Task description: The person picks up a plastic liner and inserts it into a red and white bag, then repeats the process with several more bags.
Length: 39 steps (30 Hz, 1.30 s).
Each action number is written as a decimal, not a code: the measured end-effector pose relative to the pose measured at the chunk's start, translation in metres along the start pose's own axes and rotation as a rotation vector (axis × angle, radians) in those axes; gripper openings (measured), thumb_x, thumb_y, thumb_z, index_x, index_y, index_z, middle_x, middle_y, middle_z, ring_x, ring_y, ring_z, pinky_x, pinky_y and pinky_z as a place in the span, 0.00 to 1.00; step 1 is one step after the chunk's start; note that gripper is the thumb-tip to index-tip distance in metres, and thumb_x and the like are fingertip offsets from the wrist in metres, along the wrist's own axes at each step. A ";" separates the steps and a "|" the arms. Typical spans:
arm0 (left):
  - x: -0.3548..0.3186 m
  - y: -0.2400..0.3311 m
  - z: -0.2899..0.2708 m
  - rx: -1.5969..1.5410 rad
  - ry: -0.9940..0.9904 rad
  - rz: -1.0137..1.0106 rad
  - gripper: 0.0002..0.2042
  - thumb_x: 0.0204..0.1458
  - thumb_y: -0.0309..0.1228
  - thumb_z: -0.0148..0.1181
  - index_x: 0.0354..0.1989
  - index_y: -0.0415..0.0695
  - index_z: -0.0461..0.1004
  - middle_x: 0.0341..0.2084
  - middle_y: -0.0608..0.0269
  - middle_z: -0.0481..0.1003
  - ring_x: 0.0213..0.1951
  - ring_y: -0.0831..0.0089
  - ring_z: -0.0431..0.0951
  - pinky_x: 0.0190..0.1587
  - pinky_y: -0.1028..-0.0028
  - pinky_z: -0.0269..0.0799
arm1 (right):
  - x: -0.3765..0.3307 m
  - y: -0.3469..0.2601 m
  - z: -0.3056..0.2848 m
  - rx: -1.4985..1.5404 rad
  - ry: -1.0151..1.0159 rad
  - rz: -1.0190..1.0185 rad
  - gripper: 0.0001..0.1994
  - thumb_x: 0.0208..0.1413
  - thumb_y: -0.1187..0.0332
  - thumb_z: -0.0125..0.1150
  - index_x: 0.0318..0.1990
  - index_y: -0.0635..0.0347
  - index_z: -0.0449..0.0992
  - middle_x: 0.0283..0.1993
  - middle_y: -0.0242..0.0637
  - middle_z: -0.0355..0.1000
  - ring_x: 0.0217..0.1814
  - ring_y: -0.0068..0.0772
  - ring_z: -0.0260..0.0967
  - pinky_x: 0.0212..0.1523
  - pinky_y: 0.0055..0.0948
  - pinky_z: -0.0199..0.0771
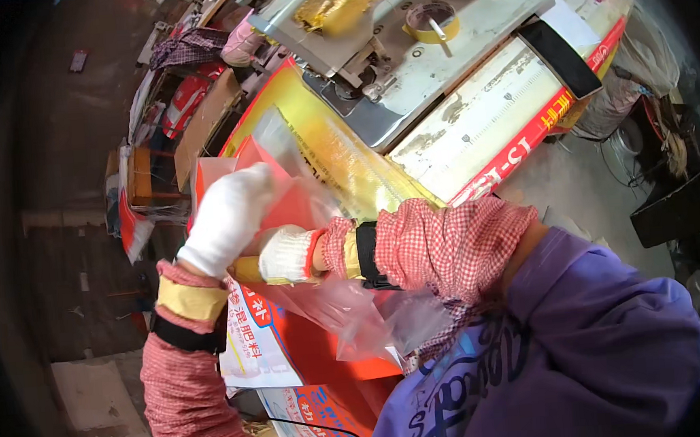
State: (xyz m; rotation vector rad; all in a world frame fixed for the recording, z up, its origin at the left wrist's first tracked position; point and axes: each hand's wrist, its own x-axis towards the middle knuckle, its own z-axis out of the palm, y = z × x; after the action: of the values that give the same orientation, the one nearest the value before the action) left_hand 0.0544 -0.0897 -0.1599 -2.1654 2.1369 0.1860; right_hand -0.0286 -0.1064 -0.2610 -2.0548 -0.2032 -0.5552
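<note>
My left hand (230, 216), in a white knit glove smeared by motion, is curled over against a red and translucent plastic sack (284, 206). Its fingertips are hidden, so what it grips does not show. Just below and to its right, my right hand (284, 255), in a white glove with an orange-red cuff, is closed on the clear plastic liner (356, 311), which hangs down crumpled toward my body. Under both hands lies a printed white, red and blue sack (253, 339). A second similar sack (331, 411) lies lower, near my lap.
Ahead stands a sewing machine (329, 33) on a worn table (472, 104), whose edge is wrapped in red and yellow sacking. A tape roll (431, 22) and a black strap (560, 59) lie on it. A thin black cord (316, 425) crosses the lower sack. Boxes and cloth crowd the left.
</note>
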 end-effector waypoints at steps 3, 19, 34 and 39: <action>-0.007 -0.023 -0.015 -0.076 0.207 -0.419 0.16 0.45 0.22 0.47 0.45 0.40 0.66 0.22 0.49 0.71 0.27 0.56 0.73 0.30 0.65 0.67 | -0.003 0.020 0.007 0.103 -0.153 0.098 0.18 0.49 0.61 0.43 0.47 0.57 0.67 0.28 0.47 0.71 0.28 0.48 0.70 0.30 0.43 0.69; 0.081 -0.039 -0.149 1.223 0.240 -0.617 0.08 0.46 0.27 0.48 0.30 0.40 0.75 0.33 0.51 0.74 0.37 0.57 0.76 0.35 0.66 0.73 | -0.119 -0.042 -0.009 -0.069 -0.723 -0.878 0.11 0.42 0.62 0.54 0.23 0.62 0.74 0.23 0.46 0.72 0.27 0.46 0.72 0.26 0.42 0.71; 0.105 -0.012 -0.113 0.941 0.099 -0.514 0.11 0.49 0.30 0.43 0.36 0.40 0.71 0.35 0.48 0.74 0.40 0.52 0.73 0.40 0.58 0.69 | -0.136 0.018 -0.132 0.265 0.080 0.670 0.33 0.38 0.55 0.66 0.53 0.60 0.63 0.34 0.38 0.72 0.29 0.28 0.67 0.28 0.27 0.69; 0.110 -0.022 -0.107 0.939 0.091 -0.518 0.12 0.48 0.30 0.43 0.38 0.41 0.70 0.35 0.48 0.74 0.41 0.52 0.73 0.41 0.58 0.69 | -0.144 -0.017 -0.128 0.373 0.247 0.496 0.23 0.47 0.71 0.57 0.52 0.63 0.64 0.31 0.37 0.71 0.26 0.22 0.66 0.24 0.24 0.66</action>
State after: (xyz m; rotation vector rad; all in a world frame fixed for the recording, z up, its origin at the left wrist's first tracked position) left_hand 0.0797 -0.2144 -0.0712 -1.9857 1.1837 -0.7880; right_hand -0.2008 -0.1945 -0.2589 -1.5768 0.3221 -0.4162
